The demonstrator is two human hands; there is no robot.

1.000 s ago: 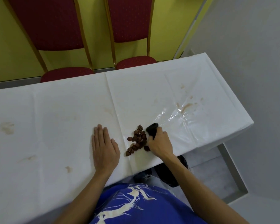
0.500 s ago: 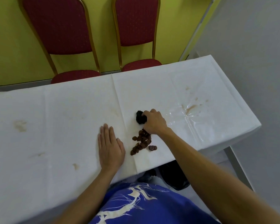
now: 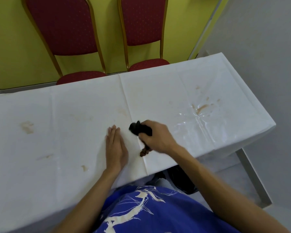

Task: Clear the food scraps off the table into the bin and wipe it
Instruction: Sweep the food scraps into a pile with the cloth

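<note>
Drawn back toward the near edge since the earlier frame: right hand (image 3: 155, 137), fingers curled tight round a crumpled black cloth (image 3: 139, 129).
Now covers most of the small brown food scraps (image 3: 144, 152), close to the near edge of the white plastic-covered table (image 3: 74, 115); left hand (image 3: 115, 148) pressed flat just beside. Could spill scraps onto the floor if swept off wide of the dark bin (image 3: 180, 179) below.

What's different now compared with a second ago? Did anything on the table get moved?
The right hand, gripping the black cloth throughout, went from beside the food scraps to beyond them. It then drew back toward the near edge over the pile, so only a few scraps now show below it. The left hand stayed flat on the tablecloth, and the stains stayed.
</note>
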